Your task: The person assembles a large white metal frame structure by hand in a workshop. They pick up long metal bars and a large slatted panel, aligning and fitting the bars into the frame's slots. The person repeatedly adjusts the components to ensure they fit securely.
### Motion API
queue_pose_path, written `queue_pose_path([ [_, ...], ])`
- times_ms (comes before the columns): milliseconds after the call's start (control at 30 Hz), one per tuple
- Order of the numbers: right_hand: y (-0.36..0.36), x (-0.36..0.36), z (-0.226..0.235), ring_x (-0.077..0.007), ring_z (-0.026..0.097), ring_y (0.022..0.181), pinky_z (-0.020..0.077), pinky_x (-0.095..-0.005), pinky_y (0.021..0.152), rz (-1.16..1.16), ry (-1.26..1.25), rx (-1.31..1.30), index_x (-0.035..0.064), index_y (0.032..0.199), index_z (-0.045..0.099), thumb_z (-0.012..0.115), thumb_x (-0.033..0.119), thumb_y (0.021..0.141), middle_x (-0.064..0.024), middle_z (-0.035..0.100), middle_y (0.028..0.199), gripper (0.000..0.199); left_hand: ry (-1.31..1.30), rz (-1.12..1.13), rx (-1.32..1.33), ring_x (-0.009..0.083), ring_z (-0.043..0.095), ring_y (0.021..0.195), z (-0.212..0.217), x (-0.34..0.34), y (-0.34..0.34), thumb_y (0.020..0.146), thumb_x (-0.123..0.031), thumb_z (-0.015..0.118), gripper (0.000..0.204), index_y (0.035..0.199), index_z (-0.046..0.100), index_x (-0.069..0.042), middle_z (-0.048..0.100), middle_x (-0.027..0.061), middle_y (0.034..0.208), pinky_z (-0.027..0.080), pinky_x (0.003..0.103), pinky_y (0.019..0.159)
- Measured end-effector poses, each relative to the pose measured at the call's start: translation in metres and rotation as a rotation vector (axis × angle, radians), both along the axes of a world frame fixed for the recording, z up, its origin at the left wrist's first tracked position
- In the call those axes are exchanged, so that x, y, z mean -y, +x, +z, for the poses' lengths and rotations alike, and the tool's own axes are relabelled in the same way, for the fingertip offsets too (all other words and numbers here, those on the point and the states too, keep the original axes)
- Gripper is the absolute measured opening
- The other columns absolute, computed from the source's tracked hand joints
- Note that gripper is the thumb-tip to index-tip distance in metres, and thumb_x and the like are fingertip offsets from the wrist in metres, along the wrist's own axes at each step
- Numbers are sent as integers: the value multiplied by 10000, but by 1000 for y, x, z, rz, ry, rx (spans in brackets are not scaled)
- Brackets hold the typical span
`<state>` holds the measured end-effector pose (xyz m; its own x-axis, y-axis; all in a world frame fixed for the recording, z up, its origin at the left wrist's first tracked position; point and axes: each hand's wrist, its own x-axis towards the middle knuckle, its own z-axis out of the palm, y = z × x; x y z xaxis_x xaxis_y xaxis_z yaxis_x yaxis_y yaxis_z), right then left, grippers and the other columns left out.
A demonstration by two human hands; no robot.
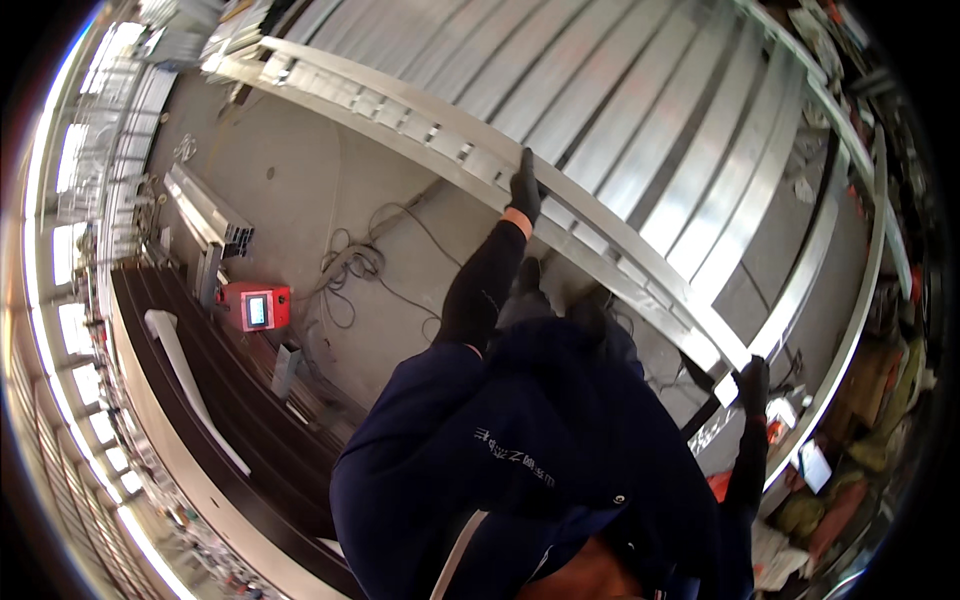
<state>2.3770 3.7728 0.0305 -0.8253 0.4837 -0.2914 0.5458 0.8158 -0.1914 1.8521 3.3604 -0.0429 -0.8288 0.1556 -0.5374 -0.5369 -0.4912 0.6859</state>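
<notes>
A long silvery metal rail [605, 225] runs across in front of me, along the near edge of a frame of parallel metal slats [590, 90]. My left hand [525, 188], in a dark glove, is closed over this rail near its middle. Part of its fingers is hidden by the rail. At the rail's right end, my right hand [753, 383], also dark-gloved, grips the corner; its fingertips are partly out of sight. Below the rail is a second, parallel metal bar [430, 155], with short slotted pieces between the two.
Loose cables [350, 265] lie coiled on the grey floor at left. Near them stand a red box with a screen [256, 306] and bundled metal profiles [208, 212]. Dark long profiles [230, 400] are stacked at lower left. Cloths and clutter [840, 480] fill the right side.
</notes>
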Motion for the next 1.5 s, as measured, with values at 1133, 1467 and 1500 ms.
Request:
queue_pose_path([
  [1133,-71,115,-85,-308,542,823,434,-428,699,147,-88,-222,61,850,562,588,238,760,-117,539,856,200,-536,-325,332,341,433,1198,-59,82,122,890,-373,486,615,1354,305,-11,360,236,1365,392,433,984],
  [1467,-61,122,-46,-327,557,908,444,-423,779,221,-452,-52,61,1096,521,556,91,804,-153,582,953,296,-495,-291,404,323,595,915,-59,59,93,825,-353,607,556,1218,406,-15,479,172,1129,506,428,772],
  [1500,-60,121,-53,-344,560,890,445,-438,757,255,-409,-21,58,1088,514,556,78,803,-162,579,949,289,-552,-279,401,321,597,905,-59,60,94,824,-353,609,563,1224,399,-18,485,171,1122,508,428,757],
])
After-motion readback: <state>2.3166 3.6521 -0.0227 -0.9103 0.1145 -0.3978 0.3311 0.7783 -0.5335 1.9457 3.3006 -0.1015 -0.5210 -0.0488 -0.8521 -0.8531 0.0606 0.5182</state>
